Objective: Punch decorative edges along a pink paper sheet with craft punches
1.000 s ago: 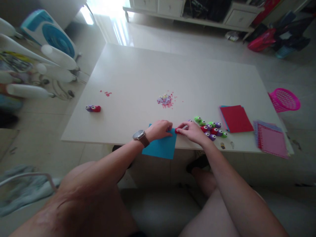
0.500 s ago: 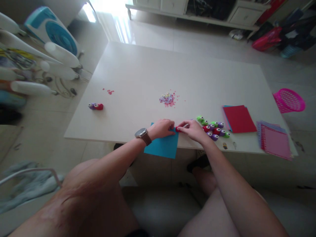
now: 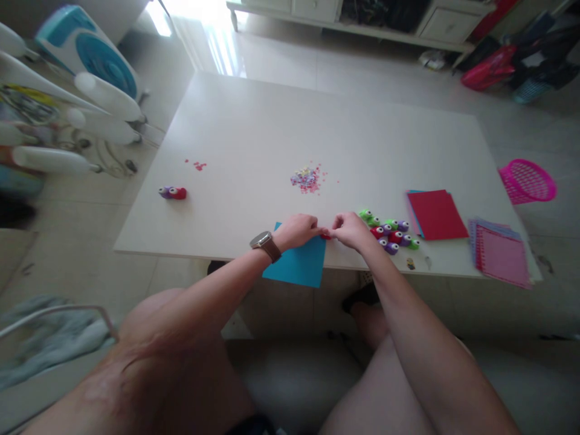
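A blue sheet of paper (image 3: 296, 264) lies at the table's front edge and hangs partly over it. At its upper right corner is a small red paper punch (image 3: 325, 236), mostly covered by fingers. My left hand (image 3: 301, 231), with a watch (image 3: 263, 240) at the wrist, is closed on the sheet's upper edge, one finger reaching onto the punch. From the right, my right hand (image 3: 348, 229) pinches the punch between thumb and fingers. Beside it sits a cluster of green, purple and red punches with eye-like tops (image 3: 393, 235).
Paper confetti (image 3: 308, 179) is piled mid-table, with red bits (image 3: 198, 165) at left near a purple and red pair of punches (image 3: 173, 193). Coloured sheets (image 3: 438, 215) and pink-topped frilled sheets (image 3: 502, 257) lie at right. A pink basket (image 3: 528, 181) stands beyond the table.
My left finger has moved right onto the red punch. My right fingers have shifted slightly and bent more beside it. The whole view has tilted a little.
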`<state>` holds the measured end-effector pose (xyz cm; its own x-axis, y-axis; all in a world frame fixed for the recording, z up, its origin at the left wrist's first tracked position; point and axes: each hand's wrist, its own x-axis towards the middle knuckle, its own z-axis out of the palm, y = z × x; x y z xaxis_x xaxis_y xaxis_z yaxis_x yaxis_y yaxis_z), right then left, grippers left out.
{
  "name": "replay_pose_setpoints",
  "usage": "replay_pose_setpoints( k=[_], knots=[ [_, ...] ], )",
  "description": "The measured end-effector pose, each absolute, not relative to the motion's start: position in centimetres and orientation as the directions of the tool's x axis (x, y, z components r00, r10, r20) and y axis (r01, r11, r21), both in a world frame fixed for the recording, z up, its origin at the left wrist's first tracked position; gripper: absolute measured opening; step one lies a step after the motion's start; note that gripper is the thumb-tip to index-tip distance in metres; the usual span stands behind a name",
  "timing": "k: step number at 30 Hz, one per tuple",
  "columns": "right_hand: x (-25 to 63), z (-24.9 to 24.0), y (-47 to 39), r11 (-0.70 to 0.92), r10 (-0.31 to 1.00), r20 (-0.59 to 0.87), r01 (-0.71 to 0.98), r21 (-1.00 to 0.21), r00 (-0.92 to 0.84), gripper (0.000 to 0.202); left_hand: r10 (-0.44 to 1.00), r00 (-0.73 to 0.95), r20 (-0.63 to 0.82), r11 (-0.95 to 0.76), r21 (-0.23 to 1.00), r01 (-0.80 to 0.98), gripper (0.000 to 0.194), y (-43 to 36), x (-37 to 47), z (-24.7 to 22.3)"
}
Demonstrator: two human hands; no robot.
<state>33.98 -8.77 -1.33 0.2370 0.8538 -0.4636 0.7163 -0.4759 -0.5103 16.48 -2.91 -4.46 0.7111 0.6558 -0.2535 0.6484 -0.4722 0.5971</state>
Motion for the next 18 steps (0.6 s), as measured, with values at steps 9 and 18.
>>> replay_pose_setpoints(
  k=[9,18],
  knots=[
    [33.42,-1.47,-8.31,-0.466,0.854,-0.448,0.771,-0.434,0.265,0.022,0.692,0.667,-0.276,-0.448,0.559,0.697,0.039,-2.86,17.11,-4.53],
    [34.07,-1.46,-8.63,-0.478,0.845,-0.487,0.72,-0.503,0.22,0.02,0.648,0.718,-0.256,-0.519,0.542,0.661,0.04,-2.93,16.73,-4.39]
  ],
)
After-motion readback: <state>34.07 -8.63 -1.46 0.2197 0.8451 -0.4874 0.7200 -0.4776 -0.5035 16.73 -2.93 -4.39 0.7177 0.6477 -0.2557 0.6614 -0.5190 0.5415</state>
